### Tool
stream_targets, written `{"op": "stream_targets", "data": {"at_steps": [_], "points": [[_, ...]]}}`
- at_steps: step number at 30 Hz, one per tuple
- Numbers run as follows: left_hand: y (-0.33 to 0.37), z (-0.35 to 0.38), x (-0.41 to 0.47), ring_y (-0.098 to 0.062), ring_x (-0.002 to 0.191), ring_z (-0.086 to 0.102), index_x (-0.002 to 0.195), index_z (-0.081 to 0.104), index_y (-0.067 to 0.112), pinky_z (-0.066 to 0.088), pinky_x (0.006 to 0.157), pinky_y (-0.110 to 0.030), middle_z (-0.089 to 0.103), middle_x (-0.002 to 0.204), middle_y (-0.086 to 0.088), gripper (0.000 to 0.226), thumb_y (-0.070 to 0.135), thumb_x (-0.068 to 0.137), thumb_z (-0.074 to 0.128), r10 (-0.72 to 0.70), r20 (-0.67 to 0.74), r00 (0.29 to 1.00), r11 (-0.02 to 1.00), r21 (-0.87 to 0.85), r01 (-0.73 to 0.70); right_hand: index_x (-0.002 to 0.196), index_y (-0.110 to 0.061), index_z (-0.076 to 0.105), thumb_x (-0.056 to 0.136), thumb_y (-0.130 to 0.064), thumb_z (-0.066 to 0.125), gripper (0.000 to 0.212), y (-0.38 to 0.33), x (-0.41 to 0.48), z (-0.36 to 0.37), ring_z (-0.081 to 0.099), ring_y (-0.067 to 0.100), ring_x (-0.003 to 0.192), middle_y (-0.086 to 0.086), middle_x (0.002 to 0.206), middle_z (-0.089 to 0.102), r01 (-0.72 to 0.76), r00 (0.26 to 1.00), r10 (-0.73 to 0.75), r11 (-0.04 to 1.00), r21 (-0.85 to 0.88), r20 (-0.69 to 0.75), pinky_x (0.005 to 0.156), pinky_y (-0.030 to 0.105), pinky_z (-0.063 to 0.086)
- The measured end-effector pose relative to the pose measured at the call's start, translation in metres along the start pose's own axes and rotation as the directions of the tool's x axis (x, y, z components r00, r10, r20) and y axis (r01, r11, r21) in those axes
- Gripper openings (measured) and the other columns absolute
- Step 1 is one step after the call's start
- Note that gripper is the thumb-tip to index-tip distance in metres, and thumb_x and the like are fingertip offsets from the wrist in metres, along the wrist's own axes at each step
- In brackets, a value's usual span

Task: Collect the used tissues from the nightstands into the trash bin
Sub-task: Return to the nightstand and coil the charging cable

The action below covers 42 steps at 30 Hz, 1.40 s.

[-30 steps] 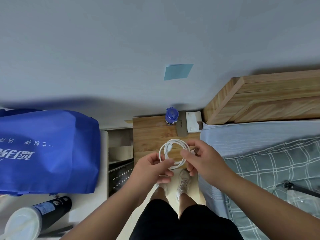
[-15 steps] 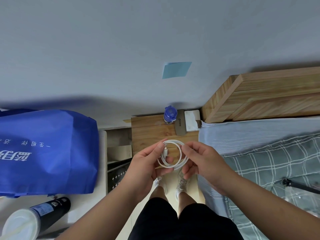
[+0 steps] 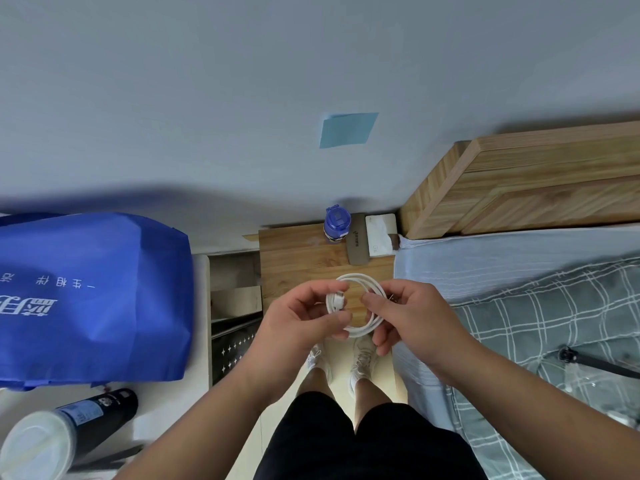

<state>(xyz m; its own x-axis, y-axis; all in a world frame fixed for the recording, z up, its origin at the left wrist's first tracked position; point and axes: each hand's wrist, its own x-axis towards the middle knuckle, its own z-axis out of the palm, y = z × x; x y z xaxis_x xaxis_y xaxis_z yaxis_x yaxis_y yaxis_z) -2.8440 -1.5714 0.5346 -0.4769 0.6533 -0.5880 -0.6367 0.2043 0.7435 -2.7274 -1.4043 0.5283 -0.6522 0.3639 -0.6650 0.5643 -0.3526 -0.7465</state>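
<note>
Over the nightstand's (image 3: 298,258) front edge, head view, we log: one white cable (image 3: 358,331), coiled; left hand (image 3: 301,320) pinching its left side; right hand (image 3: 415,317) with fingers curled round its right side. Change over the last second: coil drawn slightly tighter, both grips unbroken. Back edge: blue bottle (image 3: 336,221); white packet (image 3: 381,233) at the back right corner. We see no used tissues and cannot identify a trash bin. We judge the tissue collecting is not in hand while both hands tidy the cable.
</note>
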Motion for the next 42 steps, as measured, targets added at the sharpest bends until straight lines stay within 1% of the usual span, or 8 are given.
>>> {"op": "stream_targets", "data": {"at_steps": [5,9,16,21,26,30,38,42], "points": [[-0.008,0.002,0.0,-0.012,0.096,0.081,0.086,0.079,0.027,0.063,0.072,-0.019,0.079,0.126,0.013,0.023,0.004,0.087,0.085,0.213,-0.196,0.957,0.917,0.377,-0.127,0.087,-0.028,0.079,0.097,-0.022,0.071,0.015,0.0,-0.004,-0.001,0.067,0.028,0.048,0.014,0.057,0.071,0.023,1.0,-0.024,0.994,-0.106,-0.013,0.054,0.037,0.062],[-0.01,-0.004,-0.005,0.009,0.109,0.07,0.092,0.06,0.05,0.055,0.08,-0.007,0.066,0.125,0.043,0.037,0.019,0.092,0.081,0.501,0.014,0.865,0.571,0.746,-0.343,0.088,-0.037,0.079,0.096,-0.019,0.071,0.021,0.001,-0.006,-0.003,0.07,0.025,0.047,0.011,0.055,0.071,0.07,0.996,-0.079,0.979,-0.193,-0.036,0.052,0.033,0.061],[-0.014,0.002,0.005,-0.03,0.085,0.081,0.103,0.065,0.031,0.066,0.061,-0.031,0.083,0.097,-0.003,0.021,0.011,0.1,0.072,0.191,-0.287,0.939,0.964,0.236,-0.124,0.09,-0.035,0.077,0.096,-0.019,0.069,0.019,0.007,-0.002,0.001,0.072,0.027,0.052,0.008,0.06,0.073,0.061,0.998,-0.06,0.971,-0.232,0.009,0.055,0.032,0.062],[-0.029,-0.004,0.011,-0.019,0.09,0.081,0.124,0.074,0.02,0.065,0.067,-0.026,0.084,0.107,-0.007,0.028,0.028,0.098,0.074,-0.226,-0.206,0.952,0.974,-0.054,0.22,0.105,-0.04,0.065,0.09,-0.022,0.076,0.026,0.021,0.012,0.002,0.059,0.01,0.043,-0.004,0.057,0.068,0.016,1.0,-0.022,0.97,-0.244,-0.021,0.045,0.023,0.049],[-0.05,-0.013,0.025,-0.008,0.078,0.075,0.113,0.08,0.022,0.059,0.061,-0.022,0.084,0.1,-0.003,0.017,0.029,0.102,0.069,-0.216,-0.316,0.924,0.975,-0.016,0.222,0.124,-0.021,0.057,0.078,-0.013,0.085,0.054,0.045,0.03,0.005,0.06,0.021,0.057,0.007,0.069,0.068,-0.153,0.986,0.166,0.951,0.267,-0.023,0.056,0.033,0.05],[-0.068,-0.017,0.046,-0.007,0.074,0.074,0.108,0.08,0.024,0.058,0.063,-0.024,0.085,0.096,-0.001,0.013,0.027,0.103,0.068,-0.179,-0.406,0.896,0.983,-0.035,0.181,0.096,-0.01,0.079,0.073,-0.008,0.086,0.024,0.066,0.05,0.007,0.068,0.017,0.064,0.008,0.075,0.07,-0.27,0.961,0.246,0.729,0.629,0.127,0.056,0.027,0.057],[-0.126,-0.032,0.093,-0.012,0.082,0.078,0.117,0.074,0.013,0.061,0.066,-0.025,0.085,0.1,-0.007,0.018,0.022,0.103,0.069,-0.203,-0.42,0.884,0.978,-0.048,0.201,0.11,-0.024,0.077,0.084,-0.04,0.077,0.031,0.12,0.104,0.019,0.071,0.016,0.073,0.001,0.092,0.079,-0.305,0.952,0.299,0.942,0.137,0.061,0.066,0.033,0.058],[-0.158,-0.049,0.124,-0.023,0.096,0.081,0.125,0.07,0.012,0.062,0.068,-0.027,0.085,0.104,-0.007,0.024,0.02,0.103,0.069,-0.257,-0.427,0.867,0.965,-0.065,0.254,0.113,-0.017,0.071,0.095,-0.019,0.074,0.019,0.148,0.147,0.021,0.074,0.016,0.07,0.007,0.092,0.082,-0.325,0.943,0.333,0.932,0.16,-0.026,0.069,0.031,0.06]]}}
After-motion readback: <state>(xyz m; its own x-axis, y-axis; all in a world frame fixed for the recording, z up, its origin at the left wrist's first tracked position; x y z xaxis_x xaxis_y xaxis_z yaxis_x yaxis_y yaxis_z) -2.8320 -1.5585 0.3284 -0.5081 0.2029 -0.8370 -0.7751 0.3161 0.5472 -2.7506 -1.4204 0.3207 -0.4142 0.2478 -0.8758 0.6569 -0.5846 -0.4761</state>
